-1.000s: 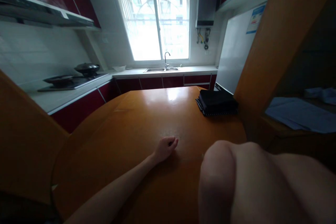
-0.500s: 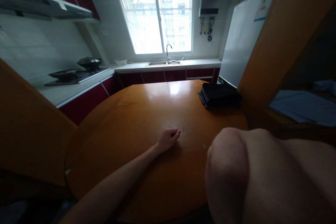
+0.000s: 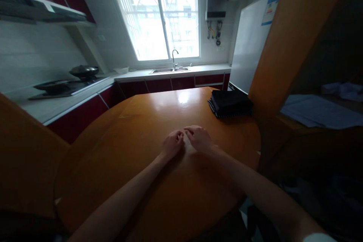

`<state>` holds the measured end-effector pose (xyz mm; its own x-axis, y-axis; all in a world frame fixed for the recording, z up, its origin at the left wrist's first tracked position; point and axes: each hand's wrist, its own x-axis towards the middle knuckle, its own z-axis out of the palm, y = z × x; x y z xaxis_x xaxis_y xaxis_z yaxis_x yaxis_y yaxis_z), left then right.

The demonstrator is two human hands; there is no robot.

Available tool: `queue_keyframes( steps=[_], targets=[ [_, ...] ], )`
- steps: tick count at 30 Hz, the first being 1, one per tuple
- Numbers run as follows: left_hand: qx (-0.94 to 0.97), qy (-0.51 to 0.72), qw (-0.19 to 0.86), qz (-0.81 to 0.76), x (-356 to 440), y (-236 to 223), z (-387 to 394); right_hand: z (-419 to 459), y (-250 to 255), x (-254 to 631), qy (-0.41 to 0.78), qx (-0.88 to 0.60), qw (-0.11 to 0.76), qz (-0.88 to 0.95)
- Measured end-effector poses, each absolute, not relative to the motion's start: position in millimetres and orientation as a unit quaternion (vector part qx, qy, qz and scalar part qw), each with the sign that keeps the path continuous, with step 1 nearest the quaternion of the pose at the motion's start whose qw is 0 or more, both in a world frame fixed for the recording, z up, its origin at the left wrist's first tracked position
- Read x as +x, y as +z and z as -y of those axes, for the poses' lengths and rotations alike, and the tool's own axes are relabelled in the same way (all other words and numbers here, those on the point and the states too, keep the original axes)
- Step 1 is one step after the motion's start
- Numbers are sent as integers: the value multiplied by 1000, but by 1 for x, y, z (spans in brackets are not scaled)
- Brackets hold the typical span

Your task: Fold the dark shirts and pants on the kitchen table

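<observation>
My left hand point(image 3: 171, 144) rests on the brown wooden table point(image 3: 136, 159) near its middle, fingers loosely curled in, with nothing seen in them. Just to its right, my right hand point(image 3: 199, 138) lies low over the tabletop. Its fingers are bent but apart, pointing toward the left hand, and it holds nothing I can see. A narrow gap separates the two hands. Farther back, at the table's right side, a folded stack of black cloth point(image 3: 231, 103) touches neither hand.
Beyond the table runs a white counter point(image 3: 136, 74) with a sink point(image 3: 167, 70) and faucet point(image 3: 174, 60). On the left, a lidded pan point(image 3: 83, 71) sits on the stove point(image 3: 73, 89). A white fridge point(image 3: 249, 41) and a wooden post point(image 3: 297, 34) stand to the right, beside papers point(image 3: 320, 111).
My right arm has swung down from close in front of the camera, bringing the hand to the table beside my left one. The view has turned slightly right.
</observation>
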<state>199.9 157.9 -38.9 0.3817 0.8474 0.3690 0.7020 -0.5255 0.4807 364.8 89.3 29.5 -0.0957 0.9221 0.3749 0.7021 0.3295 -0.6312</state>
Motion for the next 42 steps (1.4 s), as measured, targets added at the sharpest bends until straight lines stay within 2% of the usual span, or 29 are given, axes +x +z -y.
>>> queue_keyframes(
  steps=[3, 6, 9, 15, 23, 26, 29, 32, 35, 38, 42],
  targets=[
    [838, 233, 74, -488, 199, -38, -168, -129, -2, 373, 96, -618, 259, 736],
    [854, 125, 52, -503, 198, -41, -169, -148, -21, 368, 95, -611, 186, 763],
    [861, 78, 52, -500, 196, -42, -169, -158, -33, 362, 105, -577, 155, 795],
    [864, 65, 65, -496, 189, -41, -183, -168, -45, 363, 98, -548, 138, 819],
    [872, 93, 74, -474, 184, -45, -192, -170, -44, 367, 115, -540, 176, 815],
    [878, 123, 71, -457, 183, -47, -193, -173, -45, 370, 124, -534, 220, 807],
    [885, 141, 65, -439, 183, -47, -194, -182, -38, 379, 125, -540, 300, 777],
    [889, 142, 57, -432, 182, -45, -194, -194, -19, 407, 66, -563, 397, 722],
    [890, 147, 54, -429, 182, -44, -193, -205, 2, 454, -67, -617, 455, 639],
    [888, 161, 58, -426, 182, -45, -193, -211, 6, 504, -153, -693, 446, 546],
    [885, 173, 67, -428, 182, -48, -194, -216, -11, 541, -129, -753, 411, 497]
  ],
)
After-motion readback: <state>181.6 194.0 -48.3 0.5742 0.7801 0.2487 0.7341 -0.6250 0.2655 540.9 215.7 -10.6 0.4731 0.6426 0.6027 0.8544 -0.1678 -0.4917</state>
